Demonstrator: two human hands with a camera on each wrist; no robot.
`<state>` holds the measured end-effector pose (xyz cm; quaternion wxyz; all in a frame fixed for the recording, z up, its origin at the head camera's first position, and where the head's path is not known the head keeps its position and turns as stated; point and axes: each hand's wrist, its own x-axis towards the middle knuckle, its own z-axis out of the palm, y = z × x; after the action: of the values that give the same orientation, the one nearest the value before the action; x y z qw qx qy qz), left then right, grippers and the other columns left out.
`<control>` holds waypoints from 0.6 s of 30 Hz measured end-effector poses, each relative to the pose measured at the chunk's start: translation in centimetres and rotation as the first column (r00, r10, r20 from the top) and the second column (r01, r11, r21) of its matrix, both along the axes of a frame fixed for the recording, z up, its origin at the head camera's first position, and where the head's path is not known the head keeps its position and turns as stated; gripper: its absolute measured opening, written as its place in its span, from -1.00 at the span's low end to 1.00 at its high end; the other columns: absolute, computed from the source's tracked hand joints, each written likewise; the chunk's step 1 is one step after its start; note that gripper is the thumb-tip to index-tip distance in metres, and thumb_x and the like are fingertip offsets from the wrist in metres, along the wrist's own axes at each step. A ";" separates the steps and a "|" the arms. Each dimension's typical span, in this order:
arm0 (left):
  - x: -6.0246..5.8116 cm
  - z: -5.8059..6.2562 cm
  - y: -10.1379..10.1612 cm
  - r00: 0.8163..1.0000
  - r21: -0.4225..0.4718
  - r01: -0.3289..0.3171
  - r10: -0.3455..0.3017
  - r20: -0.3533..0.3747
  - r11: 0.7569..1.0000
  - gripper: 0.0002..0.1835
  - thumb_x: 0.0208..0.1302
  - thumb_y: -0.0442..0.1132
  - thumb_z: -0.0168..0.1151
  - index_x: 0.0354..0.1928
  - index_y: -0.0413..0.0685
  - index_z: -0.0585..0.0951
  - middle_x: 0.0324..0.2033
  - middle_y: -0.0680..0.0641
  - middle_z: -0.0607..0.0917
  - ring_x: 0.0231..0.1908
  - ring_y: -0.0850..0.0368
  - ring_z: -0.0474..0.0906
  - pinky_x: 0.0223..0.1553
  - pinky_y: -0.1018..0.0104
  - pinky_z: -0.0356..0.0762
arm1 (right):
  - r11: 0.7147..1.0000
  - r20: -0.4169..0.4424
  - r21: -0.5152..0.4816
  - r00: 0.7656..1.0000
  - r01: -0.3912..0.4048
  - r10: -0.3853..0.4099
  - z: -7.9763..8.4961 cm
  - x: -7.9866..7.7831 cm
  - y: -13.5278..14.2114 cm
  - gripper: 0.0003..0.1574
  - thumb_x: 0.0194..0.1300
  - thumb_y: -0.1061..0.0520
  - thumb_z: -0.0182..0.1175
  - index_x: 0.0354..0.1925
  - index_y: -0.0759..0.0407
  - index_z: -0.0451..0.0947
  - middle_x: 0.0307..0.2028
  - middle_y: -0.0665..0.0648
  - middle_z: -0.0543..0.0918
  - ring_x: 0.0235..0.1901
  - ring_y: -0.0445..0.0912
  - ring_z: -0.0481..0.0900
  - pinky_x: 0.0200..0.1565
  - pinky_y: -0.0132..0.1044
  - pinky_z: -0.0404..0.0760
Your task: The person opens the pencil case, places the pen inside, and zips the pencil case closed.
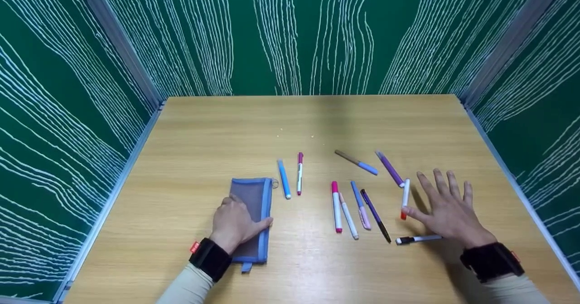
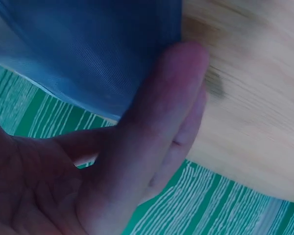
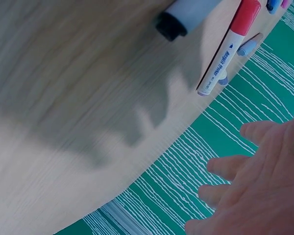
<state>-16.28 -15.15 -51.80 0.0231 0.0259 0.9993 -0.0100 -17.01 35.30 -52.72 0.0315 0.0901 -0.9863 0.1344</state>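
Observation:
My left hand [image 1: 235, 222] lies over a blue mesh zip pouch [image 1: 249, 195] and grips it, the fingers curled and the thumb across its right border. In the left wrist view, the thumb [image 2: 161, 93] crosses the pouch's blue fabric [image 2: 88, 54]. With fingers spread, my right hand [image 1: 453, 211] hovers over the table's right side, its shadow below. Nearest to it are a white marker with a red cap [image 1: 405, 197] and a black-capped white marker [image 1: 419, 239]. The right wrist view shows the red-capped marker [image 3: 228, 51] beyond the fingers [image 3: 230, 166].
Several pens lie mid-table, including a pink-capped marker [image 1: 336, 209], a dark pen [image 1: 376, 215], a purple marker [image 1: 390, 169] and a brown-and-blue pen [image 1: 355, 162]. A blue marker [image 1: 284, 179] and a magenta-capped pen [image 1: 300, 175] lie right of the pouch. Green line-patterned walls [image 1: 308, 36] enclose the table [image 1: 204, 132].

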 end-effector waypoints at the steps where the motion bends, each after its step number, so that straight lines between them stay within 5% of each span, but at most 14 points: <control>1: 0.1 0.0 0.1 1.000 -0.011 -0.001 0.001 -0.016 1.000 0.42 0.00 0.73 0.03 0.25 -0.69 0.38 0.01 -0.56 0.60 -0.26 -0.22 0.70 -0.40 0.12 0.67 | 1.000 -0.001 0.000 1.000 0.001 -0.001 0.0 0.0 0.0 0.29 0.30 -0.55 0.14 0.62 0.14 -0.06 0.51 0.61 -0.09 0.51 0.52 -0.35 0.30 0.41 -0.70; 8: 0.7 0.3 0.8 0.998 -0.035 -0.006 0.003 -0.064 0.999 0.36 0.01 0.71 0.05 0.34 -0.54 0.37 0.05 -0.55 0.59 -0.11 -0.30 0.68 -0.28 0.05 0.70 | 1.000 0.001 -0.004 1.000 0.003 -0.003 -0.1 0.1 -0.1 0.30 0.29 -0.56 0.14 0.63 0.13 -0.07 0.51 0.60 -0.10 0.51 0.50 -0.39 0.30 0.38 -0.73; 18: 0.9 -0.7 0.8 0.994 0.057 0.019 -0.013 -0.105 0.998 0.18 0.10 0.53 0.22 0.27 -0.56 0.45 -0.07 -0.55 0.66 -0.22 -0.26 0.74 -0.20 0.02 0.69 | 1.000 -0.003 -0.006 1.000 -0.001 0.001 -0.3 0.2 -0.3 0.29 0.29 -0.54 0.17 0.62 0.13 -0.05 0.52 0.59 -0.09 0.52 0.50 -0.37 0.32 0.40 -0.69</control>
<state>-15.41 -14.37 -52.51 -0.0299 0.0339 0.9988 0.0176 -16.77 35.03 -53.01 0.0330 0.0909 -0.9858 0.1374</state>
